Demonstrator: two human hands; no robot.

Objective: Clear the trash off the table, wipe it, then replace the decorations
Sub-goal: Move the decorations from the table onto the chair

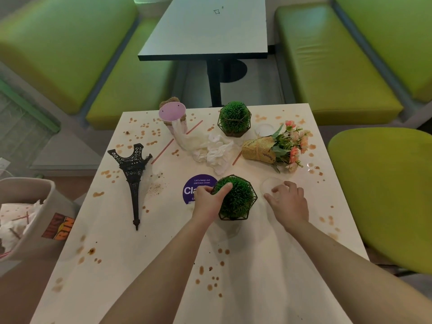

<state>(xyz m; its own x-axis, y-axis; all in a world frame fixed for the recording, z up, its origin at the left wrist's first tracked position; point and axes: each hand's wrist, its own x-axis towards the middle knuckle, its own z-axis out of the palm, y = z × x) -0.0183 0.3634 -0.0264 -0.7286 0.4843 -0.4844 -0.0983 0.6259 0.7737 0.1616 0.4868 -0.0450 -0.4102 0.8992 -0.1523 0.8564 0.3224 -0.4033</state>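
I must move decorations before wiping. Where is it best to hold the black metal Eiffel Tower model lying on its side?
Probably the black metal Eiffel Tower model is best pinched from above at its narrow middle shaft: it lies flat on the white table, the splayed legs are wide, and the spire is thin.

On the table (257, 265), the tower model (133, 174) lies at the left, crumpled napkins (210, 148) in the middle, the bouquet (275, 148) at the right. One potted plant (234, 119) stands behind the napkins, another (238, 199) before them. A bin (30, 206) stands left of the table.
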